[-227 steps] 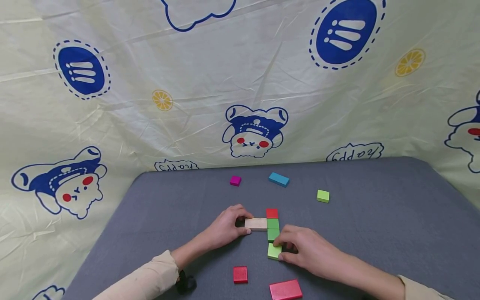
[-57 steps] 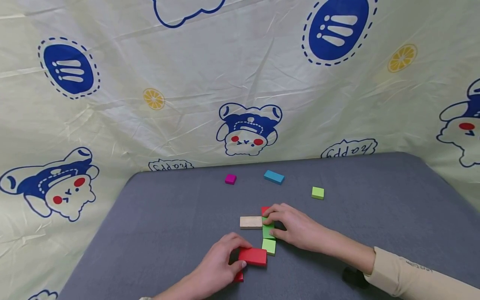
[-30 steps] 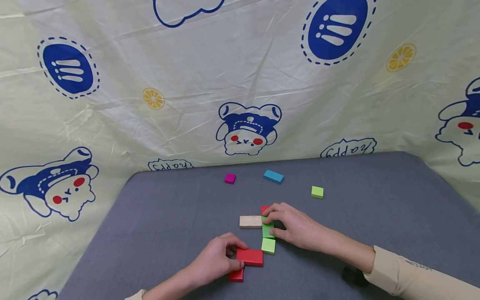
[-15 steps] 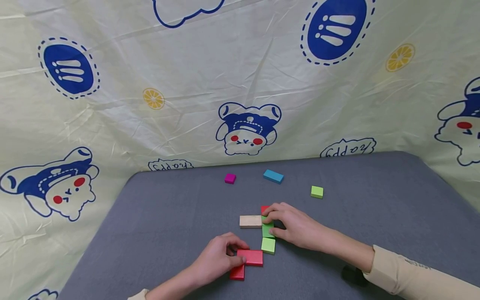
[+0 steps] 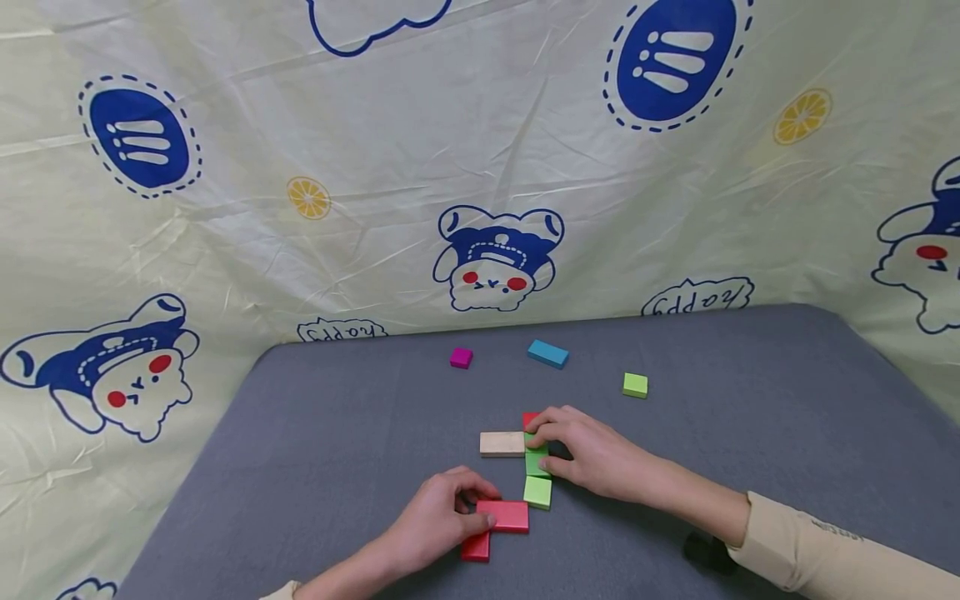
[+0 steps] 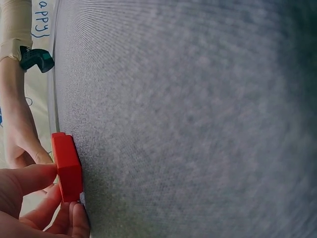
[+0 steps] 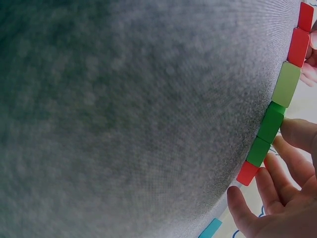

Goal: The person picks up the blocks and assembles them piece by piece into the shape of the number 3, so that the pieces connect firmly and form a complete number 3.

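Observation:
In the head view my left hand pinches a red rectangular block at its left end, thumb in front and fingers behind. A smaller red block lies against its near side, partly under the thumb. My right hand grips the green blocks of a short column, thumb on the nearer one. At the column's far end a red block is partly covered by fingers; its near end is a light green block. A pale wooden block sits against the column's left side.
Farther back on the grey table lie a magenta block, a blue block and a loose light green block. A printed cloth hangs behind the table.
My left hand has left the wooden block and brought the long red block up near the column. My right hand has shifted from the light green block to the green ones. Recently both barely move.

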Demonstrator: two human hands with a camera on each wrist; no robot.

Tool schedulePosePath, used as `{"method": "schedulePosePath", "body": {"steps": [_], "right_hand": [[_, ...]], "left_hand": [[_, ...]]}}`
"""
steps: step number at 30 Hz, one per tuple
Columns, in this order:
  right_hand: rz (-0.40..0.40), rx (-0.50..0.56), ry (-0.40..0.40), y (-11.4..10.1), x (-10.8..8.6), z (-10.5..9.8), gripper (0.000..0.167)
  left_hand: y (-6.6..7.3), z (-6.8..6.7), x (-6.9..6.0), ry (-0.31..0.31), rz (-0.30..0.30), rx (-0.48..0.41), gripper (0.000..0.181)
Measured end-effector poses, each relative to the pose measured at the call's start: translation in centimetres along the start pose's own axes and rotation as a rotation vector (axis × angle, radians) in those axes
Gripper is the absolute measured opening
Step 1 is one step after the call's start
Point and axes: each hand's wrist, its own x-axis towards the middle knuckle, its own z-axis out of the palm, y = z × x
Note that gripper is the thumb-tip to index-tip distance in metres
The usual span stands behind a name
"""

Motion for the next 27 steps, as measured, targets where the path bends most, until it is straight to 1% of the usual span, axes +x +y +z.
{"method": "schedulePosePath", "body": {"steps": [4,10,15,17,19,23,25,27], "right_hand": [[0.000,0.000,0.001,0.0,0.0,0.0,0.022],[0.000,0.001,-0.002,0.0,0.1,0.0,0.023],[-0.011,0.002,0.000,0.0,0.1,-0.1,0.023],[-0.015,0.003,0.002,0.0,0.1,-0.1,0.023],[-0.021,0.002,0.007,0.0,0.1,-0.1,0.022],[-0.021,0.000,0.008,0.0,0.0,-0.1,0.022],[-0.016,-0.001,0.006,0.1,0.0,-0.1,0.022],[-0.015,-0.002,0.006,0.1,0.0,0.0,0.022]], "left_hand": [[0.1,0.1,-0.1,0.008,0.000,0.001,0.017],[0.4,0.1,-0.7,0.053,-0.002,0.006,0.021],[0.3,-0.1,-1.5,0.092,-0.036,0.007,0.026],[0.2,-0.2,-1.7,0.095,-0.062,-0.006,0.030],[0.0,-0.2,-2.1,0.097,-0.073,-0.013,0.033],[-0.3,-0.2,-2.7,0.082,-0.113,-0.017,0.037],[-0.4,-0.2,-2.9,0.072,-0.126,-0.014,0.037],[-0.6,-0.2,-3.1,0.068,-0.120,-0.008,0.036]]}}
